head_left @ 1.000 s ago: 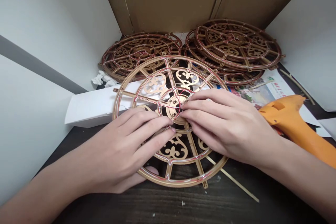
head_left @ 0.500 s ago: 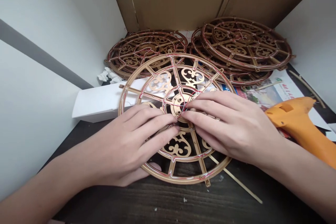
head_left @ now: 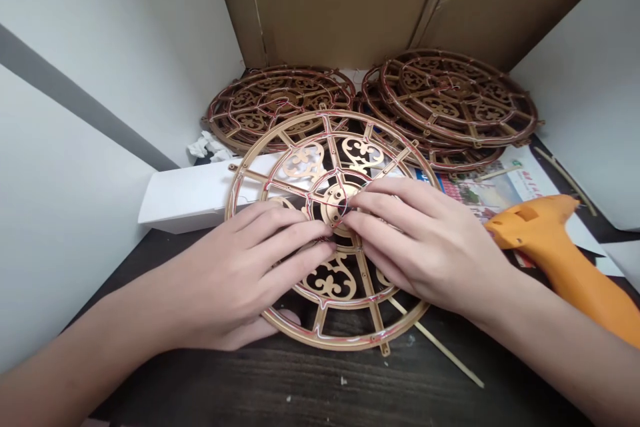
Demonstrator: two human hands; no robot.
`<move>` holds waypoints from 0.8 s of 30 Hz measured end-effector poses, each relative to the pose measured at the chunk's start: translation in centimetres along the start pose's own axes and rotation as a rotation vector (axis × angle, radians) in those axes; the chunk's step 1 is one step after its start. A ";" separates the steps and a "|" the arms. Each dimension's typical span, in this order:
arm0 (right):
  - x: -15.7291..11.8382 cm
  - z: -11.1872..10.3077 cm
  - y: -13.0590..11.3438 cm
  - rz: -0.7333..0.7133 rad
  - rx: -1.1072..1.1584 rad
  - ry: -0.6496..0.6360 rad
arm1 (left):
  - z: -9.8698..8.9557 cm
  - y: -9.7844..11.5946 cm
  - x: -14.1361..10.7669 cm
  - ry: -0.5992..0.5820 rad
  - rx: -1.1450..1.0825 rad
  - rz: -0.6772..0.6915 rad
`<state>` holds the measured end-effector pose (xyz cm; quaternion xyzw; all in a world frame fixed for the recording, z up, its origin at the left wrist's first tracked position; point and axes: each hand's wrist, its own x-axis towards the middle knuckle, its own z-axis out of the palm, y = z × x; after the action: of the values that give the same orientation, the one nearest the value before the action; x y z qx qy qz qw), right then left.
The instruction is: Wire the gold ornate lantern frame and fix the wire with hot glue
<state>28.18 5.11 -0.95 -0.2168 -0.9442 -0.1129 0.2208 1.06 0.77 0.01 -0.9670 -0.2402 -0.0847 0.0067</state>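
A round gold lattice frame [head_left: 371,293], with spokes and scrollwork, lies tilted in front of me. Thin red and white wires run along its rings and spokes. My left hand [head_left: 245,273] is closed on the frame's left side: its thumb shows under the lower rim and its fingertips rest near the hub [head_left: 330,212]. From the other side, my right hand [head_left: 425,240] pinches thin wires [head_left: 344,204] at the hub's right edge. The tips of both hands' fingers are close together, and they partly cover the wires there.
Similar wired frames lie stacked at the back left [head_left: 280,103] and back right [head_left: 453,97], before a cardboard sheet [head_left: 340,7]. An orange glue gun [head_left: 560,240] lies right, on printed paper. A white box [head_left: 185,197] stands left; a thin wooden stick [head_left: 450,353] reaches under the frame.
The view has turned slightly, so the stacks and glue gun appear shifted, the right side further left. Both hands keep nearly the same hold at the hub.
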 end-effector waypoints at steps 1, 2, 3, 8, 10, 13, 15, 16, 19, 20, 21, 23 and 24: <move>-0.1 0.0 0.0 -0.002 0.003 -0.001 | 0.0 0.0 0.0 0.001 -0.001 0.000; -0.1 0.0 -0.1 -0.001 0.010 0.001 | 0.1 -0.1 0.0 0.006 -0.003 -0.004; -0.2 0.0 -0.1 0.003 0.023 0.003 | 0.1 -0.1 0.0 0.012 -0.006 -0.010; -0.5 0.3 -0.3 0.081 0.124 -0.001 | 0.3 0.0 -0.1 0.021 -0.020 -0.022; -0.6 0.4 -0.3 0.099 0.136 0.017 | 0.2 0.0 -0.1 0.015 -0.011 -0.019; -0.7 0.5 -0.3 0.099 0.133 0.045 | 0.2 -0.1 -0.1 0.004 0.006 -0.005; -0.6 0.4 -0.3 0.095 0.133 0.038 | 0.2 -0.3 -0.1 -0.005 0.016 0.014; -0.6 0.4 -0.2 0.091 0.129 0.030 | 0.2 -0.3 -0.1 -0.007 0.020 0.022; -0.6 0.3 -0.1 0.049 0.074 0.021 | 0.3 -0.4 0.0 -0.010 0.018 0.026; -0.6 0.3 -0.1 0.026 0.045 0.028 | 0.3 -0.4 0.0 -0.010 0.013 0.023; -0.6 0.2 0.0 -0.002 0.014 0.036 | 0.3 -0.4 0.0 -0.010 0.007 0.018; -0.5 0.2 0.0 -0.051 -0.038 0.046 | 0.2 -0.3 0.0 -0.011 0.002 0.021; -0.5 0.2 0.1 -0.065 -0.053 0.045 | 0.2 -0.3 0.0 -0.009 0.002 0.024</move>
<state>28.53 5.04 -1.33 -0.1891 -0.9423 -0.1501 0.2321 0.94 1.08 -0.22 -0.9702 -0.2287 -0.0800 0.0073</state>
